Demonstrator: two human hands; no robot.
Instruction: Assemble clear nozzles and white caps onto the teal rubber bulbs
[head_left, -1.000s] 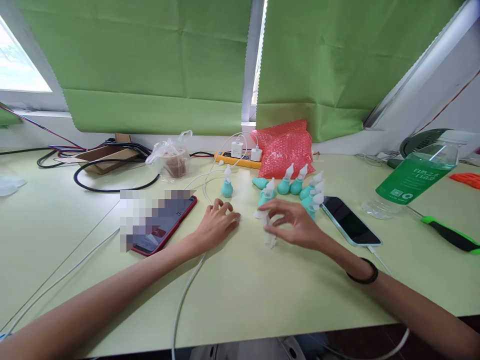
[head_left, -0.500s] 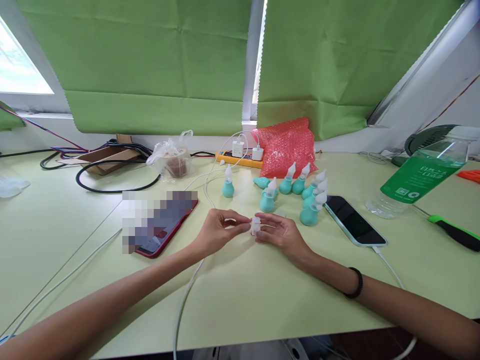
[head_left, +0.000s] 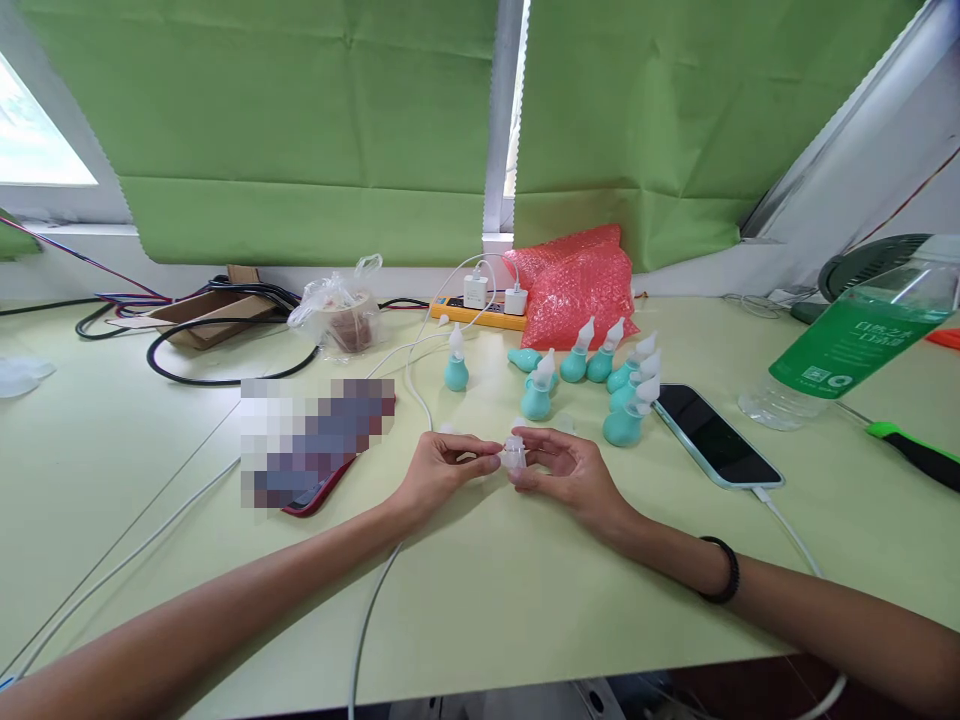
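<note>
Between my two hands is a small clear plastic piece (head_left: pixel 514 454), which looks like a fitting of a nasal aspirator. My left hand (head_left: pixel 442 472) pinches its left side between thumb and fingertips. From the right, my right hand (head_left: pixel 566 467) grips it with the thumb below and fingers above. Just beyond the hands stands a teal bulb nasal aspirator (head_left: pixel 536 398) with a clear tip. Another aspirator (head_left: pixel 456 370) stands alone farther left. Several more aspirators (head_left: pixel 624 420) are grouped to the right, and one teal bulb (head_left: pixel 525 358) lies on its side.
A phone with a red case (head_left: pixel 322 460) lies left, and a charging phone (head_left: pixel 716 435) right. A green-labelled bottle (head_left: pixel 847 340) tilts beside a screwdriver (head_left: pixel 911 455). Behind are a red bubble-wrap bag (head_left: pixel 581 295), a power strip (head_left: pixel 480 315) and a cardboard box (head_left: pixel 217 318). A white cable (head_left: pixel 375 590) crosses the table.
The clear piece has turned between my fingers and shows a wider side. Both hands stay nearly in place, with the right fingers slightly more spread. The view has shifted a little.
</note>
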